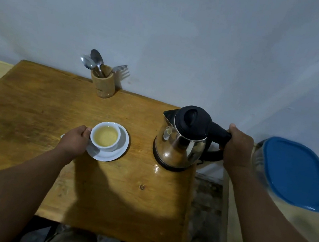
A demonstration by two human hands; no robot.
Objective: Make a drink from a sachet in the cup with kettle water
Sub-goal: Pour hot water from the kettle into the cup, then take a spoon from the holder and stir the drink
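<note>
A white cup stands on a white saucer near the middle of the wooden table. It holds a pale yellow liquid. My left hand grips the cup's left side, where the handle is hidden under my fingers. A steel kettle with a black lid stands upright on its base at the table's right edge, spout pointing left. My right hand is closed around the kettle's black handle. No sachet is visible.
A wooden holder with spoons and a fork stands at the back of the table against the wall. A clear container with a blue lid sits on a lower surface to the right. Floor shows between table and that surface.
</note>
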